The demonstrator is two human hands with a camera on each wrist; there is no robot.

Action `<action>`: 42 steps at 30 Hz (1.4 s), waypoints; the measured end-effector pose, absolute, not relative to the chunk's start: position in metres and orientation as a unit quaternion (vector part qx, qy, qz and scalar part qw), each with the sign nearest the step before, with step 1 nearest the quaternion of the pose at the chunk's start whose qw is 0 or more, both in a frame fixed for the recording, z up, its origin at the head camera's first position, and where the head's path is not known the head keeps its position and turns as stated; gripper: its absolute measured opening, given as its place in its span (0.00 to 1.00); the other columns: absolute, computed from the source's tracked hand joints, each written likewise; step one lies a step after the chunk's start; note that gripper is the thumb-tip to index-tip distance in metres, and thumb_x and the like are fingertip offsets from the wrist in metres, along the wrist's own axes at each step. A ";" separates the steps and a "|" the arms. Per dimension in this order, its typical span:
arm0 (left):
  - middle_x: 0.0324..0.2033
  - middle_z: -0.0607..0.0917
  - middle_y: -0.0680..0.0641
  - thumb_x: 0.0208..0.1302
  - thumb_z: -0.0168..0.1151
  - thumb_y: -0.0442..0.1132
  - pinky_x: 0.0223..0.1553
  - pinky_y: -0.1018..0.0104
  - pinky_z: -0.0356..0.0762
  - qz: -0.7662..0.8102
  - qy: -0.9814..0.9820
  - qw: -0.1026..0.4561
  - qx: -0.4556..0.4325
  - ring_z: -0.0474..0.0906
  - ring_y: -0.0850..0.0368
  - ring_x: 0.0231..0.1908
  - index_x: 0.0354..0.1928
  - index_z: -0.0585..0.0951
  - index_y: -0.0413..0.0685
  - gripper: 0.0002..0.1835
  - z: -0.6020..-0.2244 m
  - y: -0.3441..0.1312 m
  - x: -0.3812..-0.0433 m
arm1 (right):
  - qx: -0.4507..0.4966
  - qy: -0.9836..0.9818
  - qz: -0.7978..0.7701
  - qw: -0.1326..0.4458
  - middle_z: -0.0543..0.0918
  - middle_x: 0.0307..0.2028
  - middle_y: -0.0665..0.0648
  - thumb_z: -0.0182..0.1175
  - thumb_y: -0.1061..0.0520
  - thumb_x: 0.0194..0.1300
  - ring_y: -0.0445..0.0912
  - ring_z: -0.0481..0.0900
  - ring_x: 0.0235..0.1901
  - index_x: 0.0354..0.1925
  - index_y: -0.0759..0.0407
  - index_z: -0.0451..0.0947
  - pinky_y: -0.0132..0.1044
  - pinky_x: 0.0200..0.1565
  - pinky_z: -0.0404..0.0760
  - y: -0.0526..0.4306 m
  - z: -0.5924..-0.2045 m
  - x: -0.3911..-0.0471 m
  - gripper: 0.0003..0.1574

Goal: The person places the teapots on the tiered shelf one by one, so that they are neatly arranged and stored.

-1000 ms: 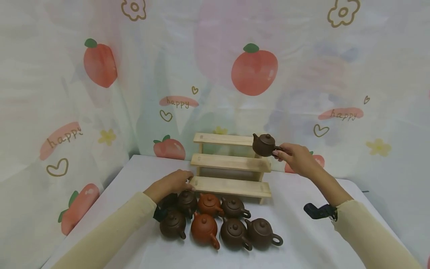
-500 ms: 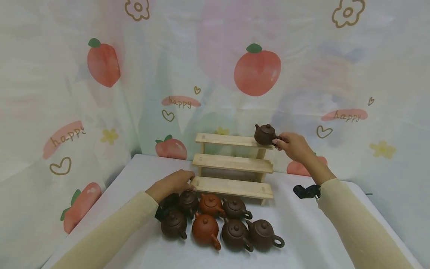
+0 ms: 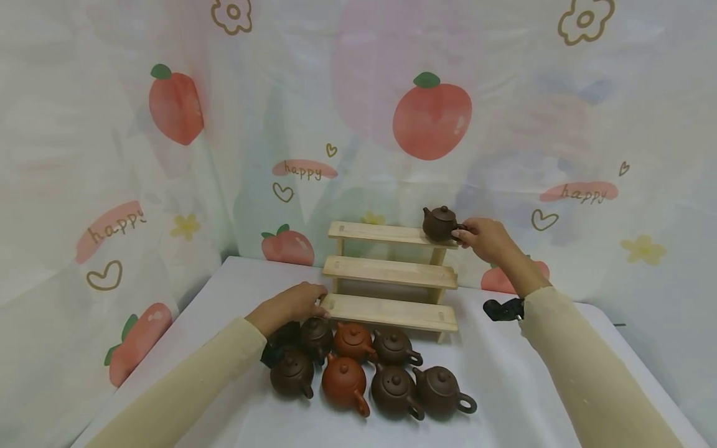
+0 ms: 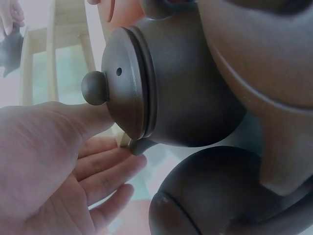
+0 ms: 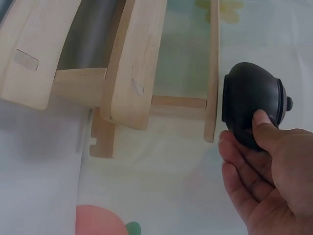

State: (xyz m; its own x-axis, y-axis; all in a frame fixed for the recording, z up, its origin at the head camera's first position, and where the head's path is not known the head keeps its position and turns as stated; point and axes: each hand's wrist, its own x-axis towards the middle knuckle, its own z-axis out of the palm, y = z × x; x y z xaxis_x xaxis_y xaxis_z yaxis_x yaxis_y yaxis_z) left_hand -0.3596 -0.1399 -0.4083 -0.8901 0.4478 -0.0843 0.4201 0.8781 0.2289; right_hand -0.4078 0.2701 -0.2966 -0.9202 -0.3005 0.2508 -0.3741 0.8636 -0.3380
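My right hand pinches the handle of a dark brown teapot at the right end of the wooden stand's top shelf. In the right wrist view this teapot has its base right at the shelf edge, thumb on its side near the handle. My left hand holds the left end of the bottom shelf, thumb and fingers about its edge. A dark teapot partly hides the left thumb in the left wrist view; the lower fingers stretch out beside it.
Several teapots stand in two rows before the stand, among them a reddish one and a dark one at the right. The middle shelf lies between the other two. A printed cloth wall rises close behind the white table.
My right hand has raised the teapot from in front of the upper shelves and brought it onto the top shelf's right end. The left hand stays at the bottom shelf; the view shifts slightly.
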 end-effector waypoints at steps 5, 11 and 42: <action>0.37 0.84 0.48 0.67 0.75 0.48 0.49 0.53 0.76 0.103 0.967 0.072 0.221 0.76 0.53 0.39 0.50 0.82 0.43 0.19 -0.408 -0.139 -0.360 | 0.175 -0.962 0.192 0.087 0.88 0.35 0.67 0.58 0.53 0.81 0.63 0.84 0.43 0.39 0.67 0.82 0.57 0.47 0.76 0.268 -0.296 -0.409 0.19; 0.35 0.82 0.49 0.67 0.75 0.48 0.48 0.55 0.75 0.107 0.968 0.073 0.214 0.75 0.54 0.38 0.48 0.82 0.43 0.18 -0.408 -0.139 -0.359 | 0.173 -0.963 0.190 0.077 0.88 0.36 0.67 0.58 0.53 0.81 0.63 0.83 0.43 0.39 0.68 0.82 0.56 0.48 0.76 0.266 -0.296 -0.412 0.19; 0.34 0.80 0.50 0.68 0.73 0.47 0.45 0.55 0.75 0.109 0.970 0.089 0.200 0.74 0.54 0.37 0.54 0.82 0.43 0.20 -0.402 -0.136 -0.354 | 0.166 -0.966 0.184 0.073 0.89 0.38 0.68 0.61 0.51 0.80 0.62 0.84 0.40 0.47 0.70 0.79 0.54 0.41 0.79 0.271 -0.296 -0.403 0.20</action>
State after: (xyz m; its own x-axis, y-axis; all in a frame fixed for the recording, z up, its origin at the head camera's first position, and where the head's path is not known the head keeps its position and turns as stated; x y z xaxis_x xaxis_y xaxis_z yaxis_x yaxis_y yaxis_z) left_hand -0.3542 -0.1363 -0.4020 -0.9044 0.4069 -0.1287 0.3680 0.8962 0.2477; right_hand -0.4027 0.2708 -0.2957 -0.9345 -0.2929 0.2023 -0.3467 0.8777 -0.3309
